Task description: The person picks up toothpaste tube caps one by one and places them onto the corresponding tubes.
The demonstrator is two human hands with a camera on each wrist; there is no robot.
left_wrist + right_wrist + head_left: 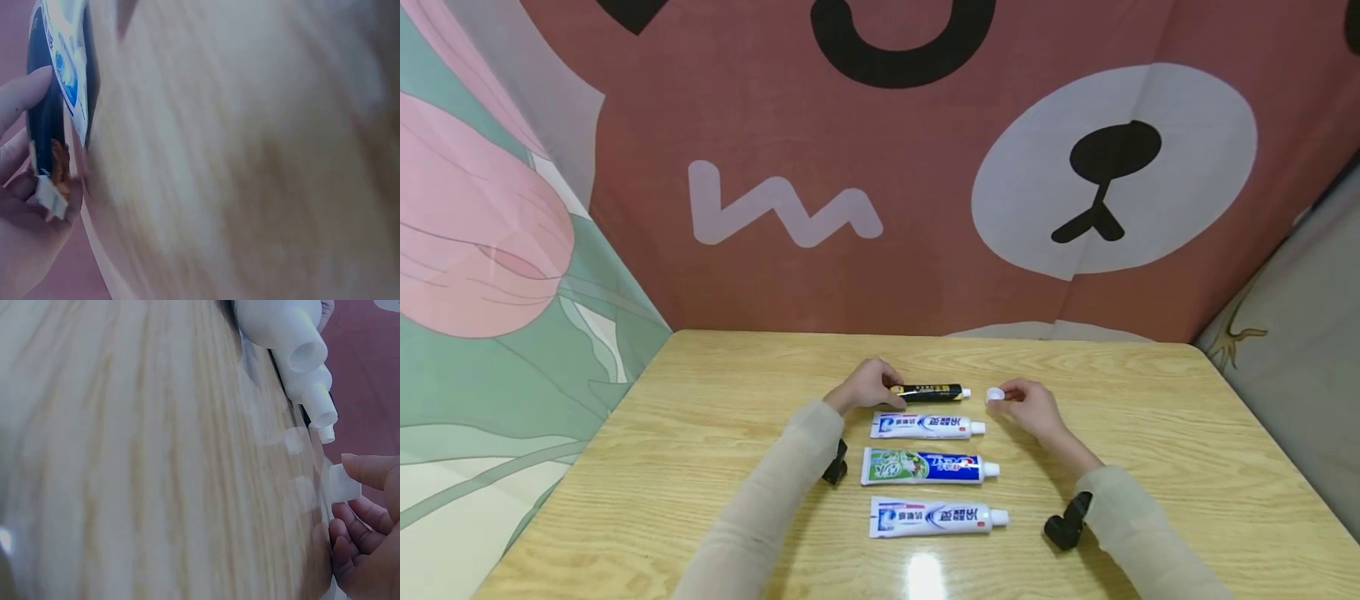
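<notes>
My left hand [867, 387] grips the tail end of a black toothpaste tube [931, 392], which lies with its white tip pointing right. The left wrist view shows the thumb on the dark tube [42, 119] and its pale crimped end by the curled fingers. To the right of the tip, apart from it, my right hand [1033, 408] pinches a white cap [995, 394]. In the right wrist view the cap [345, 483] sits between thumb and fingers, close over the table. Just nearer than the black tube lies a white-and-blue toothpaste tube [922, 426].
A green-and-blue toothpaste tube [922, 467] and another white-and-blue tube [931, 517] lie nearer on the wooden table [700, 467], roughly parallel, white tips to the right. A patterned cloth [850, 283] hangs behind the far edge. Black wrist devices [1066, 523] sit on both arms.
</notes>
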